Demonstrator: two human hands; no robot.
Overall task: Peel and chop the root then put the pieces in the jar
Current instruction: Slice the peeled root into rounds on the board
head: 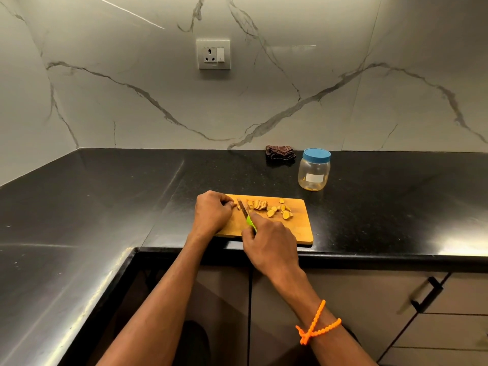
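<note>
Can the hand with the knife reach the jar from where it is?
Probably yes. The jar stands just beyond the cutting board, with bare counter between. But the right hand grips the knife, and the blue lid is on.

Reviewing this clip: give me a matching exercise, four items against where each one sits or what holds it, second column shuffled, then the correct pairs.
Items
1. knife
2. jar
3. cloth
4. slices

Places
A. folded against the wall, left of the blue lid
B. gripped in the right hand, blade down by the root
C. scattered on the board, right of the blade
D. standing on the counter behind the board, lid on

Pairs: 1-B, 2-D, 3-A, 4-C

The left hand holds the root's end.
</note>
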